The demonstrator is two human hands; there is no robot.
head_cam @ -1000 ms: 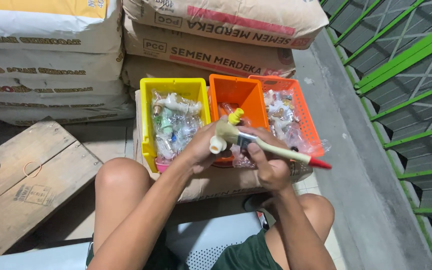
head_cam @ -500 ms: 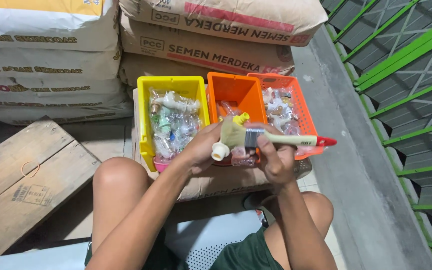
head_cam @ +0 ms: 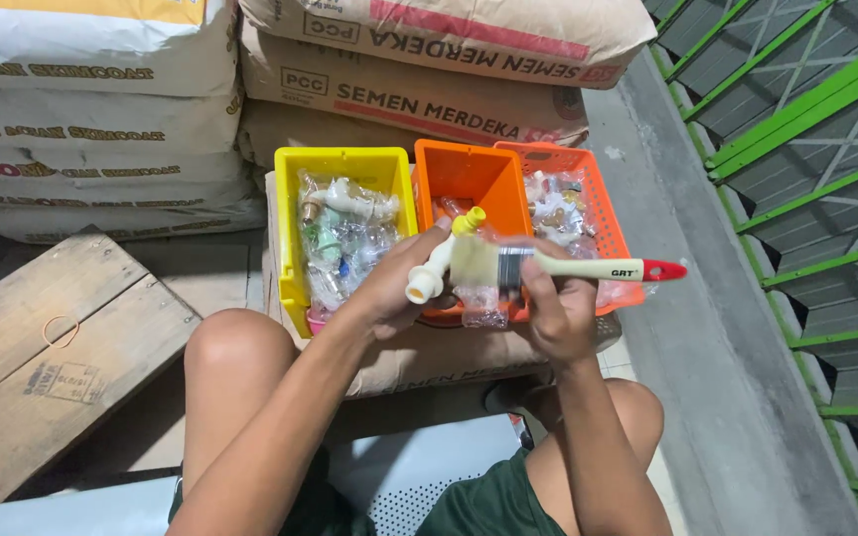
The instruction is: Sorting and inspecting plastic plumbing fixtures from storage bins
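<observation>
My left hand (head_cam: 394,288) grips a cream plastic tap (head_cam: 436,260) with a yellow handle, held in front of the bins. My right hand (head_cam: 551,308) holds a paintbrush (head_cam: 588,268) with a cream handle and red tip. Its bristles rest against the tap. A clear plastic bag hangs under the tap. Behind my hands stand a yellow bin (head_cam: 290,238), an orange bin (head_cam: 469,174) and an orange mesh basket (head_cam: 603,213), all holding bagged fittings.
The bins sit on a brown sack (head_cam: 429,352) in front of my knees. Stacked cement sacks (head_cam: 429,94) rise behind. A wooden pallet board (head_cam: 62,347) lies at left. A concrete ledge (head_cam: 717,337) and green metal railing (head_cam: 826,179) run along the right.
The tap and brush have stayed in my hands and shifted slightly left and down. The brush now lies almost level, with its bristles on the tap.
</observation>
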